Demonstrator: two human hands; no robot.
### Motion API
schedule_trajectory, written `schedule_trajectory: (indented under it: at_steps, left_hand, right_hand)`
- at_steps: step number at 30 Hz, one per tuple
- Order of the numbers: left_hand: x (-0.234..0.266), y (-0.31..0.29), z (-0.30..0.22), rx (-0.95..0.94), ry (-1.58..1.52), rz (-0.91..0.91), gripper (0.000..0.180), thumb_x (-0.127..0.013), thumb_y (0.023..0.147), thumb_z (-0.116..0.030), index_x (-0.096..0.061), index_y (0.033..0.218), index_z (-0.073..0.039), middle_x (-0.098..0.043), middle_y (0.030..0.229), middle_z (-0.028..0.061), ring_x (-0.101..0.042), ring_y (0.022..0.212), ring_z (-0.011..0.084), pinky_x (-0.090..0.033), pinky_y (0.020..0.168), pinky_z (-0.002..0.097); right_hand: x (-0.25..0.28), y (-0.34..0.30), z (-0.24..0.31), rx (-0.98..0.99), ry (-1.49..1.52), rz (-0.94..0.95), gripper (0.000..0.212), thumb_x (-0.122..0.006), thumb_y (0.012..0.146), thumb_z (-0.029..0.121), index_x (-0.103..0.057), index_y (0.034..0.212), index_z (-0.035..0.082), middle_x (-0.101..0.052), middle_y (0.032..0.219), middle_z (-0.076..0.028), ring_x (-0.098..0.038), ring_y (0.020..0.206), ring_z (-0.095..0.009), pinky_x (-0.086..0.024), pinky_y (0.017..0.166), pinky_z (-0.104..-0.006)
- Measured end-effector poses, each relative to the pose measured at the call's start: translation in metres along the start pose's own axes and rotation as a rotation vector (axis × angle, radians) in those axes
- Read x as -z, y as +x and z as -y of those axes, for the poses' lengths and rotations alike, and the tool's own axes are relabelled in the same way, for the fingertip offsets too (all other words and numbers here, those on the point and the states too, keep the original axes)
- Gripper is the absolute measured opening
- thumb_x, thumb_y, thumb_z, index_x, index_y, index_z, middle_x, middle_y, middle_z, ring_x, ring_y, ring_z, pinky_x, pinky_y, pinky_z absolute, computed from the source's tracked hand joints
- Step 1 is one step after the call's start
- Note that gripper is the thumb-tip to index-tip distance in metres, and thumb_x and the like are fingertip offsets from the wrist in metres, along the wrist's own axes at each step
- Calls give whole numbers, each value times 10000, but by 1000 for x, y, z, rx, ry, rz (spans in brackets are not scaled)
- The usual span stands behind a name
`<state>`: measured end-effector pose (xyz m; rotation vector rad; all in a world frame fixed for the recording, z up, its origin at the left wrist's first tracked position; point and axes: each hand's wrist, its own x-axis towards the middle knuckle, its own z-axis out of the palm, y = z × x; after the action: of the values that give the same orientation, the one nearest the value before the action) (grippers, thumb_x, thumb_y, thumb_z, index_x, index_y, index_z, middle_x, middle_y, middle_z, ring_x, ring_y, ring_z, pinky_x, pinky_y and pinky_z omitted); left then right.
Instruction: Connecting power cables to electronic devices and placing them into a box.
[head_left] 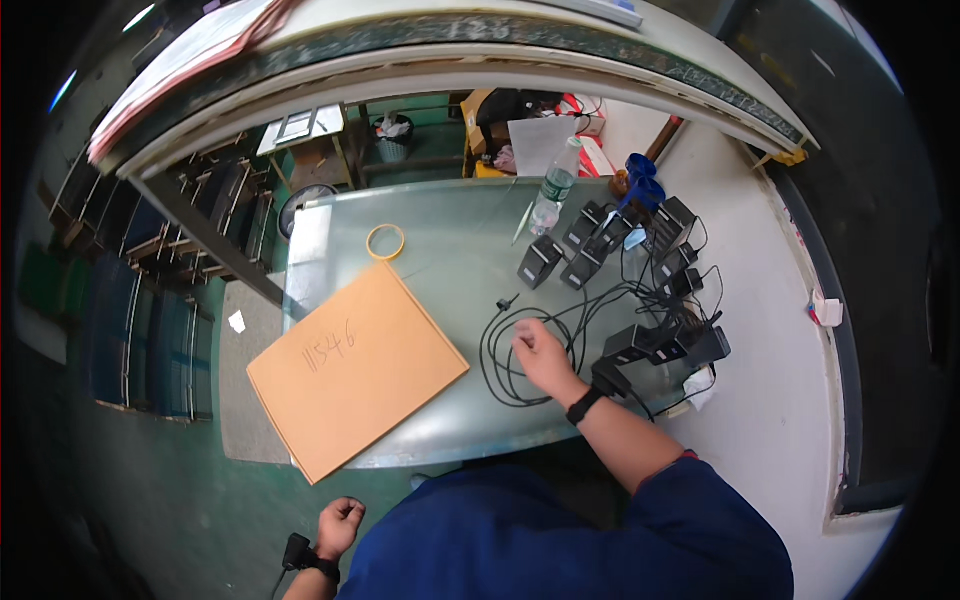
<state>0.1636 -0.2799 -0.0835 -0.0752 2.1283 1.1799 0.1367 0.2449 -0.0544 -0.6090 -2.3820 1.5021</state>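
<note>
My right hand (541,352) has its grip curled loosely on the black cable (500,360); my left hand (340,522) hangs fisted, empty.

A glass-topped table (440,250) is carrying the items. The right hand (540,355) is resting on coiled black cables (510,350) lying on the glass. Left of the hand, an orange envelope (355,365) is lying flat; beyond it a yellow tape ring (385,242) is sitting. Beyond and right of the hand, black chargers (600,250) and a plastic bottle (555,190) are standing.
</note>
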Motion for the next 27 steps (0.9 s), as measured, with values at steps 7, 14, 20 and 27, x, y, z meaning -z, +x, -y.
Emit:
schedule_trajectory:
  at_steps: [7, 14, 20, 27]
  left_hand:
    - [-52, 16, -130, -169, -180, 82, 85, -706, 980, -91, -707, 961, -9, -694, 866, 10, -604, 824, 71, -500, 760, 248]
    - [-74, 31, -212, -344, -185, 214, 48, -690, 983, -46, -686, 1018, -13, -705, 948, 21, -633, 891, 100, -513, 831, 265]
    - [-82, 65, -268, -409, -275, 326, 80, -639, 999, -31, -659, 1075, -16, -702, 1050, 53, -620, 986, 131, -495, 933, 300]
    - [-117, 86, -314, -267, -456, 753, 384, -576, 1073, -194, -505, 1416, -39, -602, 1305, 77, -611, 1177, 188, -509, 1020, 357]
  right_hand:
    - [-14, 74, 1, -28, -558, 65, 407, -731, 903, 215, -566, 1256, 95, -623, 1155, -178, -644, 1063, -388, -550, 874, -478]
    - [-18, 73, 2, 135, -440, 20, 125, -687, 923, 162, -662, 1023, 91, -653, 1051, -129, -657, 995, -349, -540, 823, -481]
    - [17, 7, 68, 38, 32, 108, 155, -670, 957, 84, -589, 1077, 27, -661, 945, -106, -676, 825, -225, -532, 740, -340]
    - [32, -56, 132, 169, 112, 52, 191, -689, 916, 38, -573, 1067, 24, -658, 899, -129, -678, 756, -249, -540, 691, -345]
